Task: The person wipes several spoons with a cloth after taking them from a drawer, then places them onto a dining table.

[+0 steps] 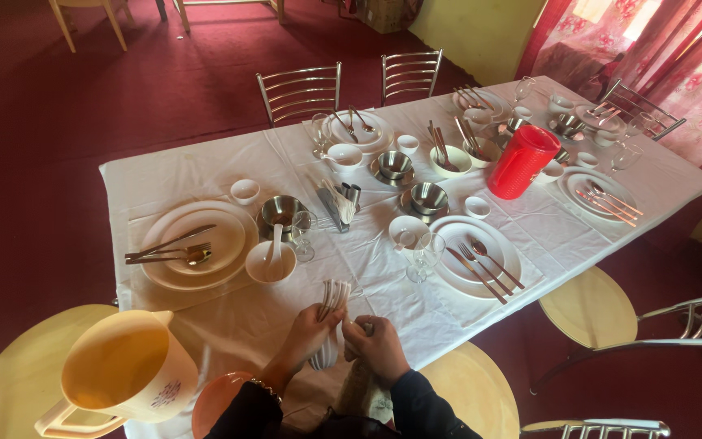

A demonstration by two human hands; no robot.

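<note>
Hands (343, 337) grip spoons (331, 313) nr glass (426, 254) (plates (192, 244) beside).

Daylight comes in from the curtained window (676, 49) at top right, soft & warm w/ a pinkish cast. The white tablecloth (205, 175) is bright, near blown out in spots; the red floor (34, 146) stays dim. Shadows under plates are faint. Small glints on the cutlery & steel bowls. Wide-angle lens bends the table edges. The pale jug (127, 370) at bottom left is soft, & both hands (351, 337) are slightly motion-blurred.
</note>
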